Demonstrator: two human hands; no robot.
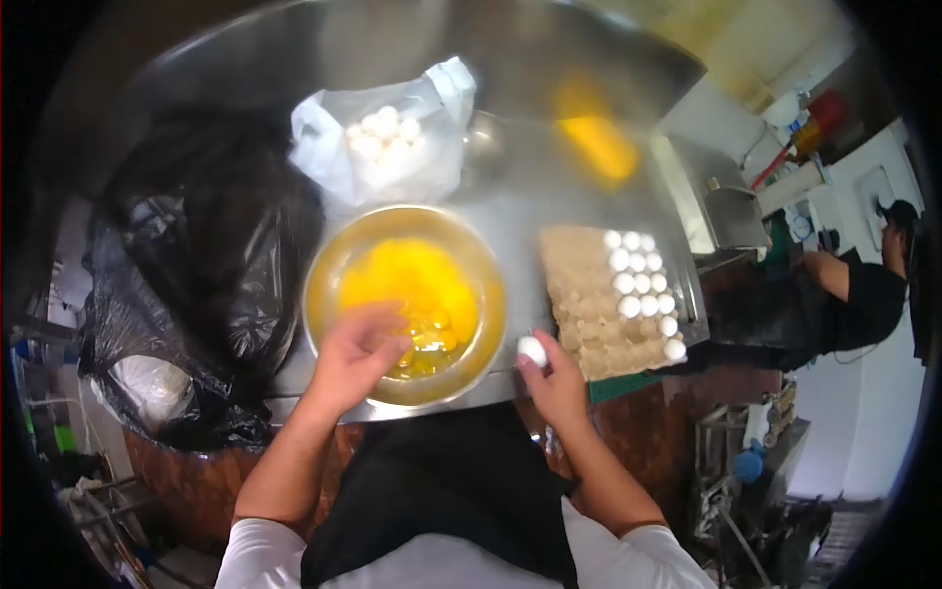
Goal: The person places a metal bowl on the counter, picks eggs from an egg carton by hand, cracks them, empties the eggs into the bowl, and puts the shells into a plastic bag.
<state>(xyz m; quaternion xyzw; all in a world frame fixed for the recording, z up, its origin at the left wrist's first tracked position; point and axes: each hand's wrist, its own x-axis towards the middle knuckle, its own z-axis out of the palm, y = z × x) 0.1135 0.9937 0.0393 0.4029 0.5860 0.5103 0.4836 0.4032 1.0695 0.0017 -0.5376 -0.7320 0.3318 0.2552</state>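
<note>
A wide metal bowl [488, 324] stands near the counter's front edge with many cracked eggs [407, 275] in it, yolks and clear whites. Over its near left part is my left hand [361, 351], fingers apart and nothing visible in them. My right hand [557, 378] grips a white egg [532, 350] between thumb and fingers, between the bowl and the egg tray. That cardboard egg tray [579, 294] lies to the right, with whole white eggs [638, 280] in its right-hand cups and bare cups on its left.
A white plastic bag [324, 147] holding white shells or eggs sits behind the bowl. Black plastic bags [196, 265] cover the left side. A metal box [721, 221] stands at the right; beyond it is another person [863, 294] in dark clothes.
</note>
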